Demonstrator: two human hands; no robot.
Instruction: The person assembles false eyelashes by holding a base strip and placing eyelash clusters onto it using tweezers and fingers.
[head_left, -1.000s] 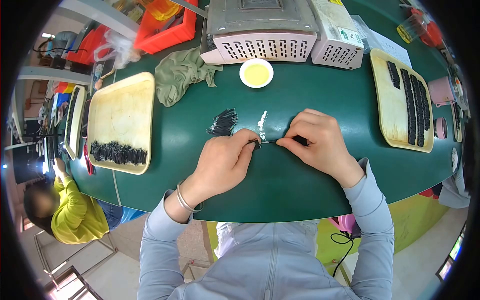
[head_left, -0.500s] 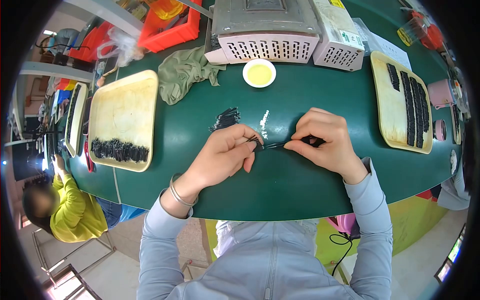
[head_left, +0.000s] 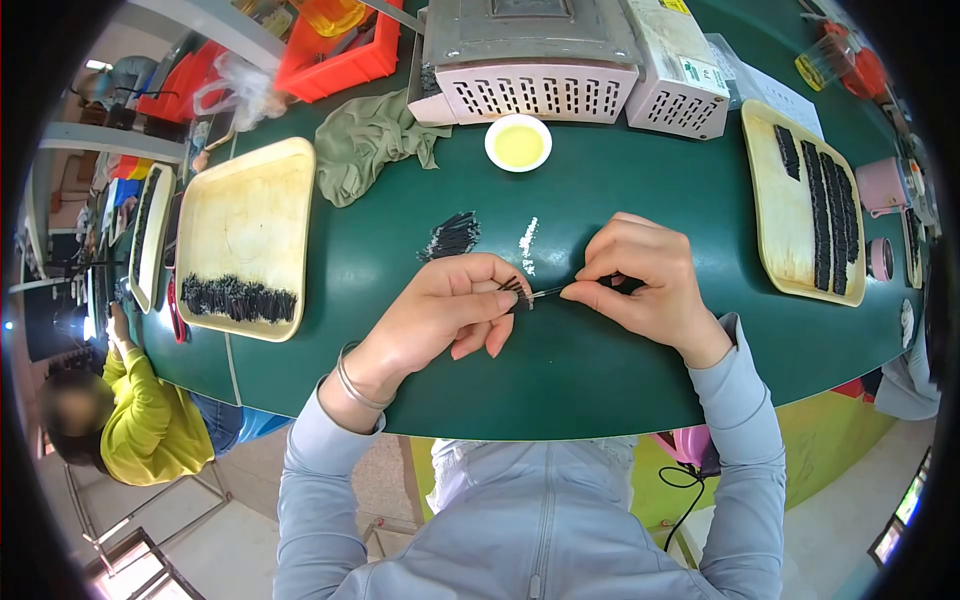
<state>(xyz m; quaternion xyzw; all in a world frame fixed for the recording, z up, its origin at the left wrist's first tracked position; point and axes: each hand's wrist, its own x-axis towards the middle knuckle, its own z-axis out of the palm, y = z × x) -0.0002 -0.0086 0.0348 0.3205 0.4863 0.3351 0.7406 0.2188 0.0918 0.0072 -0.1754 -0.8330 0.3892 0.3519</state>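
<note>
My left hand point(head_left: 440, 310) is closed, pinching a small fan of thin black strips point(head_left: 519, 292) between thumb and forefinger. In my right hand point(head_left: 648, 275) is a dark pair of tweezers point(head_left: 548, 292), its slim tips reaching left to the strips. Whether the tips grip a strip is too small to tell. Just beyond my left hand lies a loose pile of thin black strips point(head_left: 453, 236) with pale ends. A short line of tiny white pieces point(head_left: 528, 245) sits on the green table point(head_left: 560, 370) to the right of that pile.
At left a cream tray point(head_left: 245, 200) holds a row of black strips; another tray point(head_left: 772, 215) at right holds several rows. Ahead are a white bowl of yellowish liquid point(head_left: 518, 146), a green cloth point(head_left: 370, 145), a slotted metal box point(head_left: 540, 95) and a red bin point(head_left: 340, 65). A co-worker point(head_left: 150, 420) sits at left.
My right hand has shifted slightly left, bringing the tweezers closer to my left hand. The strips in my left hand are now spread more apart, and its lower fingers have opened out a little.
</note>
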